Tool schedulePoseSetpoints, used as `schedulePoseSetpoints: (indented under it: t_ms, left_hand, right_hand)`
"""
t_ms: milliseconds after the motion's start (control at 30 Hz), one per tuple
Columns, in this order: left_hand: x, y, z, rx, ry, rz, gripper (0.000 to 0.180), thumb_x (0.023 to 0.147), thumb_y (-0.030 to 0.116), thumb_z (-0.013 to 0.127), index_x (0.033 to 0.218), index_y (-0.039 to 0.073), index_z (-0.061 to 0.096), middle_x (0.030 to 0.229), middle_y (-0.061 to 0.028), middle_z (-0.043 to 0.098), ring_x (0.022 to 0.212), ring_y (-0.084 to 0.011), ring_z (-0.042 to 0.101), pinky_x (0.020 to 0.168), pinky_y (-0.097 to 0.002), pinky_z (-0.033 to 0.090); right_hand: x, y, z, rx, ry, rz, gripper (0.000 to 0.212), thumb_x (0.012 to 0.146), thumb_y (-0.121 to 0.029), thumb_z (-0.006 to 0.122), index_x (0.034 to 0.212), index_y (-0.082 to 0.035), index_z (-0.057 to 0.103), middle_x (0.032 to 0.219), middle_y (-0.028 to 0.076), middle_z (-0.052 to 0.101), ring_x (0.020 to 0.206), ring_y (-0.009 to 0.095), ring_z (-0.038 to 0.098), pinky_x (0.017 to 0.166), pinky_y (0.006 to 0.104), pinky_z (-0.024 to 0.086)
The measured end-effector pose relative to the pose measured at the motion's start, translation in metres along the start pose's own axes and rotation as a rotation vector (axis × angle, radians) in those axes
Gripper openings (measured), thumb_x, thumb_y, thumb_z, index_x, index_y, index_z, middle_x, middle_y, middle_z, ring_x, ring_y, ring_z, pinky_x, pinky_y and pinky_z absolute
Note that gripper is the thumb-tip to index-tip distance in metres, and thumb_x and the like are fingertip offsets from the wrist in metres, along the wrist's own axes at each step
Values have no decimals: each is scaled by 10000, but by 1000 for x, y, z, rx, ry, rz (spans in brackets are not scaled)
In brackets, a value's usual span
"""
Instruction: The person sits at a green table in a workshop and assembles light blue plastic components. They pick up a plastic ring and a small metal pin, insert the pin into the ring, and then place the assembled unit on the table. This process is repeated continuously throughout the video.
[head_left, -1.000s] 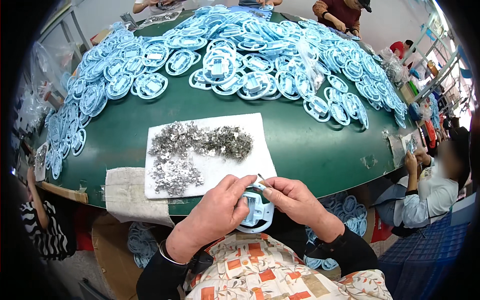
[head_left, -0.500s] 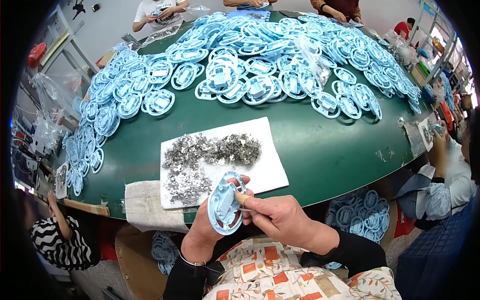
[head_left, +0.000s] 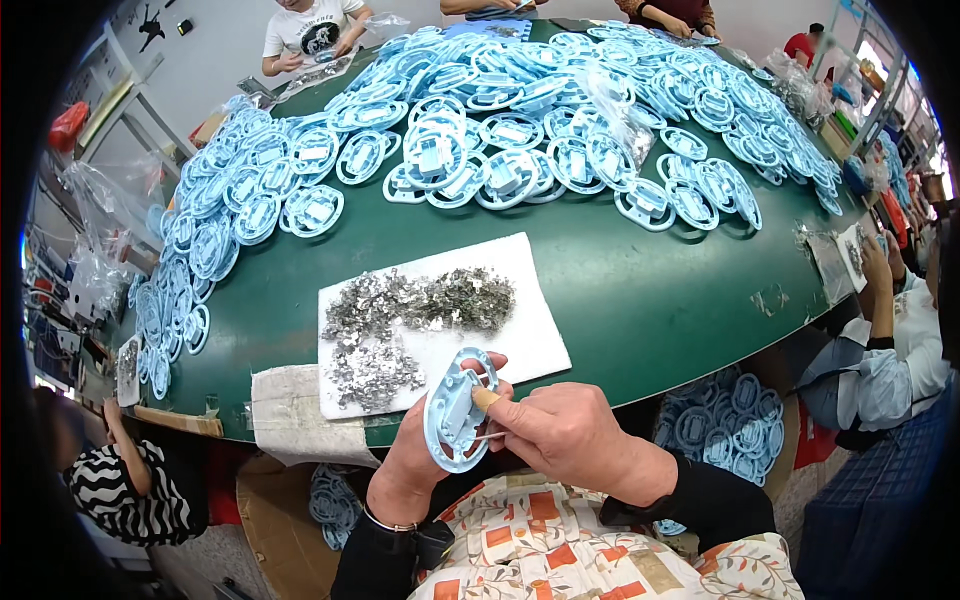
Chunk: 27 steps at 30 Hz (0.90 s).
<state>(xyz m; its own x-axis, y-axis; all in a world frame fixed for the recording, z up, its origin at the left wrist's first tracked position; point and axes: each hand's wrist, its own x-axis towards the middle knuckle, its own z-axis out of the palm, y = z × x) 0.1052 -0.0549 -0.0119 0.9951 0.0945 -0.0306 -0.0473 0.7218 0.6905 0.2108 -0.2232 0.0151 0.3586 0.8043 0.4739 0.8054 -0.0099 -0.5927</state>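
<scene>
Tilted up in front of my body is an oval light-blue plastic part (head_left: 452,408) with a raised rectangular block inside its ring. My left hand (head_left: 408,450) grips it from the left and behind, some fingertips showing at its upper right. At its right side, my right hand (head_left: 555,425) is closed, its covered thumb tip by the part's inner edge. A thin pale metal-looking tool (head_left: 487,437) sticks out of the right fingers toward the part; its kind cannot be made out. Beyond lies a white foam sheet (head_left: 535,320) bearing heaps of small silvery metal pieces (head_left: 375,340).
A large pile of similar blue parts (head_left: 510,175) spreads over the far side of the green table (head_left: 660,300). A pale cloth (head_left: 300,410) hangs over the near edge. Boxes of blue parts (head_left: 715,425) stand below. Co-workers (head_left: 315,35) sit around the table.
The blue part has shifted slightly right and turned a little in my hands. Both hands keep their hold. The view has moved slightly.
</scene>
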Motion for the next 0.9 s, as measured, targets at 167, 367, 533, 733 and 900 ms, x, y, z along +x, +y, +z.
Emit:
schedulePoseSetpoints:
  t_ms: [167,367,533,733,900]
  left_hand:
    - [5,-7,-4,-319,34,-47,573,1024,252,587,1464,-70,414,1198,-232,597,1048,-287,649,852,-392,591]
    - [5,-13,-13,-278,-39,-12,545,1078,368,464,1486,11,410,1176,-193,613,1062,-270,653,838,-414,604]
    - [2,-12,34,1,225,-117,475,1061,150,339,1518,26,298,1332,-155,547,1168,-251,615,1037,-406,498]
    - [-23,12,22,641,44,51,544,1032,191,554,1502,-8,367,1339,-125,531,1194,-160,571,1003,-325,492]
    - [-46,26,12,664,115,-40,308,1055,230,569,1245,-8,610,1030,-59,691,907,-71,618,817,-254,518]
  right_hand:
    - [0,-4,-7,-110,-18,-96,490,792,-106,785,1273,-90,691,669,23,631,574,188,637,538,347,515]
    - [-2,-11,-8,386,97,57,504,805,-210,875,1225,-37,658,679,18,589,548,126,553,515,271,454]
    - [-15,-12,-21,512,129,287,403,877,-104,797,1208,17,603,802,-37,591,641,21,471,532,212,392]
    - [-19,1,-44,812,-87,569,192,981,-75,652,1133,42,651,953,14,655,815,31,559,708,200,466]
    - [6,-3,-16,766,-225,452,232,1024,-145,634,1148,47,669,865,13,668,749,52,556,649,227,453]
